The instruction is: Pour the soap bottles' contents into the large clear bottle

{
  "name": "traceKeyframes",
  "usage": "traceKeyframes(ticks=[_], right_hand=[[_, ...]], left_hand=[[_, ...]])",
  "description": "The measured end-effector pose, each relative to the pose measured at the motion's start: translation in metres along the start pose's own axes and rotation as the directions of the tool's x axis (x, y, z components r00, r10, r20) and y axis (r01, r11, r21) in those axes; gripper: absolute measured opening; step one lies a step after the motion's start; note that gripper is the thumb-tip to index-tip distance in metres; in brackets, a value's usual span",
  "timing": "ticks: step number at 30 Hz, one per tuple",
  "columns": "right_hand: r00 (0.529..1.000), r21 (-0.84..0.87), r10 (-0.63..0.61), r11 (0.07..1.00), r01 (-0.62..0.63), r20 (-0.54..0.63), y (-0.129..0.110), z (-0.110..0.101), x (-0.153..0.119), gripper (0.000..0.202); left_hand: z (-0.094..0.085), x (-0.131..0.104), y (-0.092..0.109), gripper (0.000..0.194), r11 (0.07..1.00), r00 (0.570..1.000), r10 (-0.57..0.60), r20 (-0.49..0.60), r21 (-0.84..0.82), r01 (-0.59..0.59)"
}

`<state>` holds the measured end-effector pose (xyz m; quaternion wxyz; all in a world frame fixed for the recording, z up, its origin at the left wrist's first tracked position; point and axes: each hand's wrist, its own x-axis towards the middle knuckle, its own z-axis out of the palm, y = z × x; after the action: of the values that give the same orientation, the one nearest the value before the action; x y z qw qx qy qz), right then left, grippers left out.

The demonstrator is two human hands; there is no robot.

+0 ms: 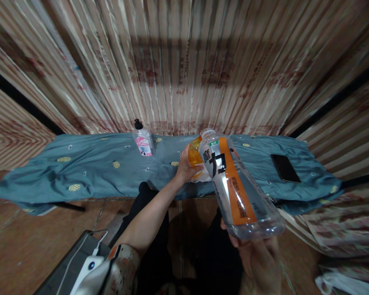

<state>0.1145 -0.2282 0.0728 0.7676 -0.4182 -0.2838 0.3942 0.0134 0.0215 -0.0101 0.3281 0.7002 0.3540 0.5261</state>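
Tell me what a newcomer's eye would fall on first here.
Probably the big clear plastic bottle with an orange label, tilted in the right foreground, the right hand at its base. Its neck is near a translucent amber container in the left hand. Next, the black-topped pump bottle stands left of centre on the blue-green pineapple-print cloth.

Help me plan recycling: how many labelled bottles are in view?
2: a pump bottle standing on the teal cloth, left of the left hand, and a large clear bottle with an orange label, held tilted by the right hand. Others may be hidden.
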Motion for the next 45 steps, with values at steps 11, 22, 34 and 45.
traceKeyframes(ticks=[11, 22, 34, 45], right_hand=[[1.000, 0.022, 0.014, 1.000, -0.014, -0.014, 0.000, -0.001, 0.000, 0.033], [1.000, 0.005, -0.005, 1.000, 0.005, -0.012, 0.000, 0.001, 0.001, 0.026], [0.999, -0.030, 0.025, 0.999, -0.026, -0.021, -0.001, 0.000, 0.000, 0.037], [0.999, -0.034, 0.034, 0.999, -0.036, -0.040, 0.001, -0.001, -0.001, 0.038]], left_hand=[[-0.008, -0.001, 0.002, 0.071, 0.991, 0.992, -0.122, 0.044, -0.052, 0.125], [-0.007, -0.002, 0.003, 0.065, 0.994, 0.995, -0.104, 0.006, -0.012, 0.104], [-0.008, -0.002, 0.006, 0.061, 0.994, 0.994, -0.105, -0.005, 0.002, 0.105], [-0.009, -0.002, 0.011, 0.059, 0.992, 0.992, -0.123, -0.001, 0.003, 0.123]])
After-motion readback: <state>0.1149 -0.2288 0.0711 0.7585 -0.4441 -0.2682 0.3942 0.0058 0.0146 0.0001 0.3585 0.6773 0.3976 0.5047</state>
